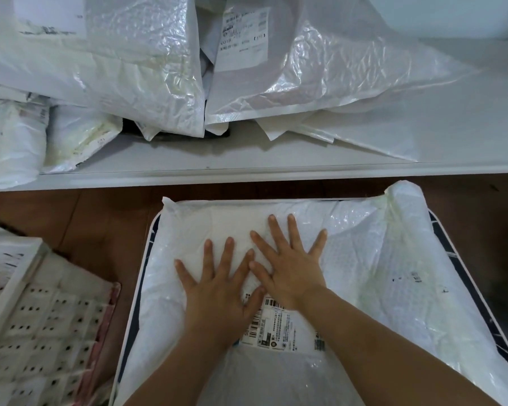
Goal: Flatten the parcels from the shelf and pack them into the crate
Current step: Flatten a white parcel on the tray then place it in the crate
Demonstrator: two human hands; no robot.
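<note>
A white plastic parcel (pixel 364 273) with a shipping label (pixel 288 326) lies on top inside the dark-walled crate (pixel 138 288) at the lower middle. My left hand (pixel 217 279) and my right hand (pixel 291 259) rest flat on it side by side, palms down, fingers spread, holding nothing. The right forefinger overlaps the left hand's fingertips. The parcel's right corner stands up over the crate's far rim. On the white shelf (pixel 247 168) above lie several crumpled white parcels (pixel 135 63), one with a label (pixel 244 33) facing up.
A white perforated basket (pixel 27 317) with pale contents stands at the lower left on the brown floor (pixel 106 218). More small parcels (pixel 12 139) pile at the shelf's left end. The shelf's right part (pixel 467 118) shows bare surface.
</note>
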